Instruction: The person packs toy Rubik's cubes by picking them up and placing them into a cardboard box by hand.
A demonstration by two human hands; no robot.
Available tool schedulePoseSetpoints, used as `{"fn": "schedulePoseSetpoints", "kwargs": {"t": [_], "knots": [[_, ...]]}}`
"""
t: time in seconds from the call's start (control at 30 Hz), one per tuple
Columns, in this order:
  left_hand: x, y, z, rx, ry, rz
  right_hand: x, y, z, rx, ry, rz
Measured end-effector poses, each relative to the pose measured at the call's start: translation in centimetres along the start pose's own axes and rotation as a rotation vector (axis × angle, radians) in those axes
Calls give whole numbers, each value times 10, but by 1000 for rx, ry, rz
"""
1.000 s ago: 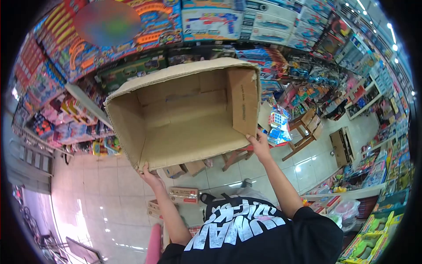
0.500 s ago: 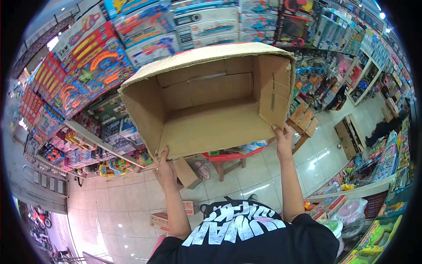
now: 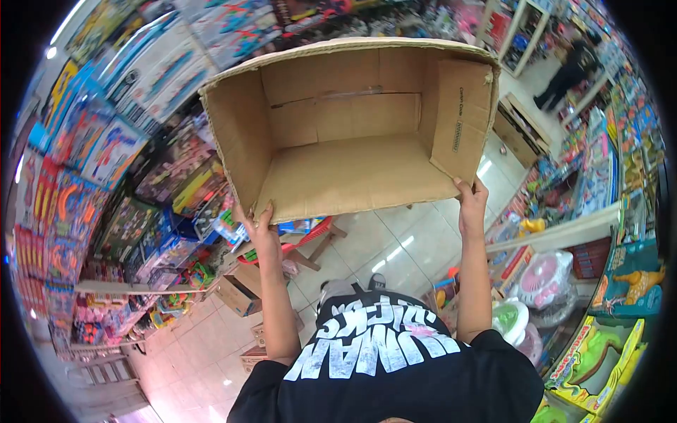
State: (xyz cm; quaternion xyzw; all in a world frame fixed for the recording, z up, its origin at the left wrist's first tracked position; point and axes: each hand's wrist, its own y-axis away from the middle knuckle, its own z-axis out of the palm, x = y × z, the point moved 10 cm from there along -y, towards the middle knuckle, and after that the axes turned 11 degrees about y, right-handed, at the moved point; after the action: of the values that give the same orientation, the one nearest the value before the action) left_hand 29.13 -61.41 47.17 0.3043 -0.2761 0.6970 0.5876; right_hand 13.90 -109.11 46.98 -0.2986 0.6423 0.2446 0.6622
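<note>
A: Where is the box (image 3: 352, 166) from you?

B: Just beyond you, held up, long axis running left to right, open side facing you. Your left hand (image 3: 259, 225) grasps its near edge by the left corner, your right hand (image 3: 471, 197) by the right; neither is nearer.

A: Your count?

B: One box, your two hands, one person (image 3: 572, 69) far right.

Carton (image 3: 345, 176) is held at upper centre: lower left corner by left hand (image 3: 261, 229), lower right by right hand (image 3: 471, 197). Lower in frame, tub (image 3: 317, 233) is partly hidden behind left arm (image 3: 278, 303). Toy boxes (image 3: 68, 211) are stacked along left. At lower right, boxed toy (image 3: 592, 363) is seen below wrapped item (image 3: 544, 275).
</note>
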Motion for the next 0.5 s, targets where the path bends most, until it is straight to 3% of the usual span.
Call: {"fn": "schedulePoseSetpoints", "kwargs": {"t": [0.17, 0.27, 0.5], "knots": [[-73, -6, 65, -155, -92, -183, 24, 5, -90, 234, 38, 78], [-119, -11, 93, -124, -94, -307, 39, 3, -132, 336, 96, 111], [-243, -50, 119, -107, -210, -487, 84, -30, -152, 479, 120, 264]]}}
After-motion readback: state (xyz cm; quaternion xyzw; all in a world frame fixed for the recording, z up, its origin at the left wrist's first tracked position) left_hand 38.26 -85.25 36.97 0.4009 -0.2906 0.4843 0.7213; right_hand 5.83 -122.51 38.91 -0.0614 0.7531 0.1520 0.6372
